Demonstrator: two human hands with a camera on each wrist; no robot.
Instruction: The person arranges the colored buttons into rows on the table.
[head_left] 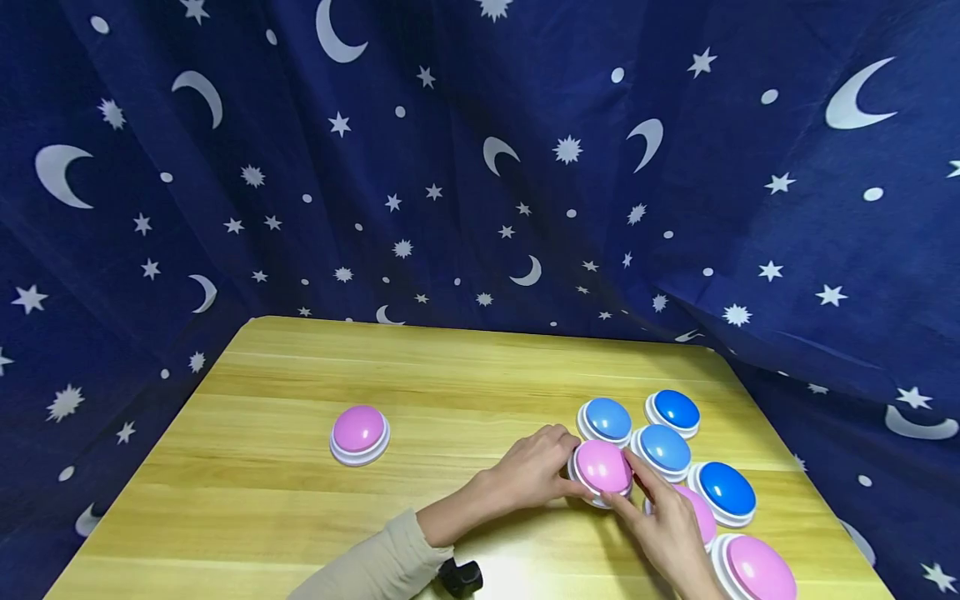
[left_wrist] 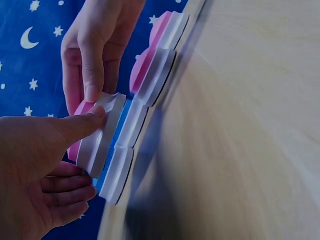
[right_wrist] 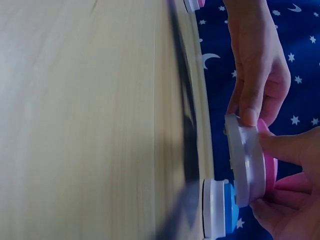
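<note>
Viewing remotely, I am seeing the left hand (head_left: 529,472) and right hand (head_left: 663,518) clamping opposite sides of a white-rimmed pink button (head_left: 604,466), which they are holding above the tabletop (head_left: 247,500), close to two light-blue buttons (head_left: 665,447); a lone pink button (head_left: 359,429) is sitting well apart, toward the tabletop's left.

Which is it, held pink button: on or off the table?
Off: left hand and right hand hold the pink button clear of the table.

A creased dark-blue cloth (head_left: 450,150), printed with pale moons, stars and dots, hangs from nine o'clock through twelve to three; a yellowish wood-grained tabletop (head_left: 465,383) catches white glare (head_left: 510,575) near six.
</note>
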